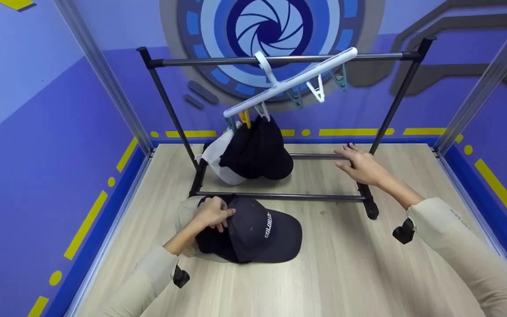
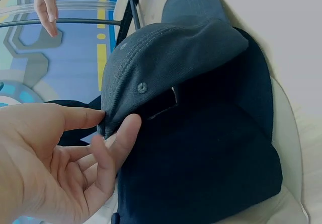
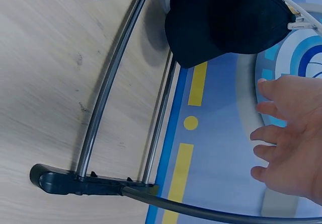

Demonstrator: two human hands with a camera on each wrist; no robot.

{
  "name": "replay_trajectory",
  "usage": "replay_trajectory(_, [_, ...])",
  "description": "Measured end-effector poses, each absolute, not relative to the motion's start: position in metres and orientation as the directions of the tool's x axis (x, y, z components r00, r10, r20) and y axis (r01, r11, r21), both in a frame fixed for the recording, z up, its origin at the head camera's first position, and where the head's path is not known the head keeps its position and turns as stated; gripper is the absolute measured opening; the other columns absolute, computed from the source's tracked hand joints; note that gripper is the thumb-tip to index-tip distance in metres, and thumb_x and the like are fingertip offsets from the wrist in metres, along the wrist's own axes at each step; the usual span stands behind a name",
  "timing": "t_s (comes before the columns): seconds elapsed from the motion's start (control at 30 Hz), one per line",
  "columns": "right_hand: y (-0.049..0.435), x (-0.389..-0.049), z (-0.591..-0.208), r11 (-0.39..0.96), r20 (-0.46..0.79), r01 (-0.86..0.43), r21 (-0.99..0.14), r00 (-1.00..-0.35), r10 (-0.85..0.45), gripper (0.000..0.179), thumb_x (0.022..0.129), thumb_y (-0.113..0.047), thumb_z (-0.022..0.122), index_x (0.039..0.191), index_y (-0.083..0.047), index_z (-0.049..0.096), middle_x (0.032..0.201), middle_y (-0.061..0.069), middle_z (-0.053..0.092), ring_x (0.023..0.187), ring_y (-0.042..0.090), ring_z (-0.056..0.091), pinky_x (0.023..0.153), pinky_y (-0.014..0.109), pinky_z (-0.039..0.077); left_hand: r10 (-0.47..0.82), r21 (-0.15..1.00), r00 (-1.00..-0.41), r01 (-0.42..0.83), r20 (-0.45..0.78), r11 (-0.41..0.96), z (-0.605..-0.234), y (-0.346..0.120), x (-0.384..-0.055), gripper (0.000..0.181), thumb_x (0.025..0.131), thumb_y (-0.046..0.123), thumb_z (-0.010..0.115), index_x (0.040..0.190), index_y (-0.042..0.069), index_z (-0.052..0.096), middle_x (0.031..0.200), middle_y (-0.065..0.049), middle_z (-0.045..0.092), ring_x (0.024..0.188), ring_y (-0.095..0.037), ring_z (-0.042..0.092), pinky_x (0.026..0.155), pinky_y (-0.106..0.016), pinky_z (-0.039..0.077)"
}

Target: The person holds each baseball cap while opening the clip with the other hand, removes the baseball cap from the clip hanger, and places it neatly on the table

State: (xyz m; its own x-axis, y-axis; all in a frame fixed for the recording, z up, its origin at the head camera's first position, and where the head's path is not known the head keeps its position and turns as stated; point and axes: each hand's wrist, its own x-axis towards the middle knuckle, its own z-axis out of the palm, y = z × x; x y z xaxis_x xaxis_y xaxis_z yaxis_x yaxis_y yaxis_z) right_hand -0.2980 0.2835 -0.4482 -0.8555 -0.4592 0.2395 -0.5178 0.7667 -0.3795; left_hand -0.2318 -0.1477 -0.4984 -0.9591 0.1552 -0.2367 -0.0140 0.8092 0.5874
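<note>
Navy cap (image 1: 249, 231), lower centre: pinched from behind by left hand (image 1: 211, 213), presumably sparing brim (image 1: 288, 240); right hand (image 1: 362, 166), mid-right, relaxed, empty.

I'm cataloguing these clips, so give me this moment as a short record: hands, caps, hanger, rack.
left hand: pinches the edge of the dark lettered cap
right hand: fingers extended, holds nothing
dark lettered cap: overlaps a black cap and a beige cap
hanger: white, tilted, hooked on the rack
hanging: another black cap and a white item, at the hanger's lower end
</note>
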Motion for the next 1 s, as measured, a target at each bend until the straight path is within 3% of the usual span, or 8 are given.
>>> replay_trajectory(0.3, [0.288, -0.297, -0.452, 0.769, 0.193, -0.491, -0.409, -0.87, -0.453, 0.045, 0.103, -0.013, 0.059, 0.144, 0.006, 0.052, 0.147, 0.043, 0.04, 0.143, 0.061, 0.03, 0.114, 0.071, 0.028, 0.167, 0.556, -0.949, -0.011, -0.269, 0.831, -0.498, -0.149, -0.233, 0.034, 0.098, 0.027, 0.067, 0.073, 0.003, 0.066, 0.061, -0.01, 0.073, 0.046, -0.017, 0.068, 0.041, -0.022, 0.044])
replay_trajectory(0.63, [0.29, -0.296, -0.46, 0.757, 0.167, -0.472, -0.452, -0.878, -0.448, 0.046, 0.104, -0.012, 0.058, 0.144, 0.009, 0.05, 0.15, 0.037, 0.042, 0.145, 0.059, 0.027, 0.116, 0.07, 0.026, 0.192, 0.531, -0.934, 0.002, -0.302, 0.848, -0.496, -0.152, -0.236, 0.039, 0.099, 0.03, 0.066, 0.069, 0.004, 0.067, 0.06, -0.008, 0.073, 0.046, -0.016, 0.067, 0.04, -0.019, 0.037])
replay_trajectory(0.87, [0.291, -0.295, -0.463, 0.76, 0.171, -0.468, -0.451, -0.881, -0.442, 0.047, 0.104, -0.014, 0.058, 0.144, 0.008, 0.05, 0.149, 0.037, 0.045, 0.145, 0.06, 0.027, 0.115, 0.071, 0.026, 0.188, 0.477, -0.94, 0.031, -0.286, 0.878, -0.492, -0.15, -0.241, 0.041, 0.098, 0.03, 0.068, 0.064, 0.009, 0.064, 0.061, -0.009, 0.072, 0.045, -0.014, 0.065, 0.046, -0.019, 0.042])
replay_trajectory(1.0, [0.292, -0.294, -0.464, 0.762, 0.169, -0.467, -0.448, -0.882, -0.441, 0.047, 0.104, -0.014, 0.058, 0.144, 0.009, 0.049, 0.149, 0.037, 0.045, 0.145, 0.06, 0.027, 0.116, 0.07, 0.026, 0.185, 0.496, -0.952, 0.041, -0.245, 0.867, -0.487, -0.145, -0.246, 0.034, 0.098, 0.028, 0.068, 0.068, 0.011, 0.063, 0.064, -0.008, 0.072, 0.046, -0.013, 0.064, 0.046, -0.019, 0.041])
